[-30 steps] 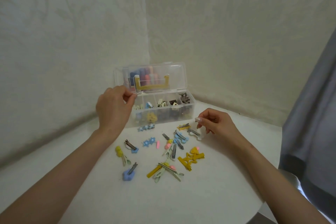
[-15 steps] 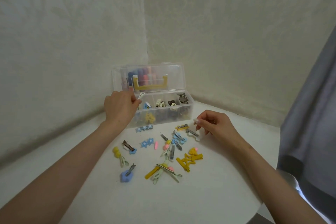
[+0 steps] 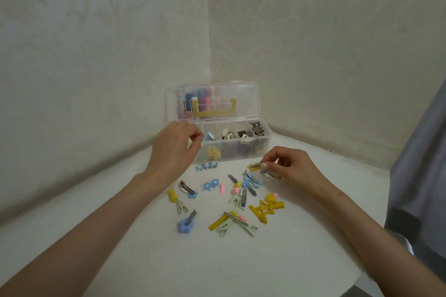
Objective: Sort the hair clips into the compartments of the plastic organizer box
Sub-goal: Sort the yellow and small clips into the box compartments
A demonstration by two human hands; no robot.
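White round table (image 3: 289, 260) in a cream-walled corner. The clear organizer box (image 3: 241, 153) sits at the back with its lid (image 3: 243, 94) up, and several compartments already hold clips. The loose hair clips (image 3: 237, 198) are scattered just in front of the box.

The left hand (image 3: 173, 149) is at the box's left end with its fingers curled. Whether it holds anything can't be told.

The right hand (image 3: 289, 166) pinches a yellow clip (image 3: 253, 167) lying on the table near the box's front wall.

Likely step: pick up this clip. It would go best with a grip on the metal spine and a straight lift clear of the neighbouring blue clips, then a drop into the compartment with matching yellow ones.
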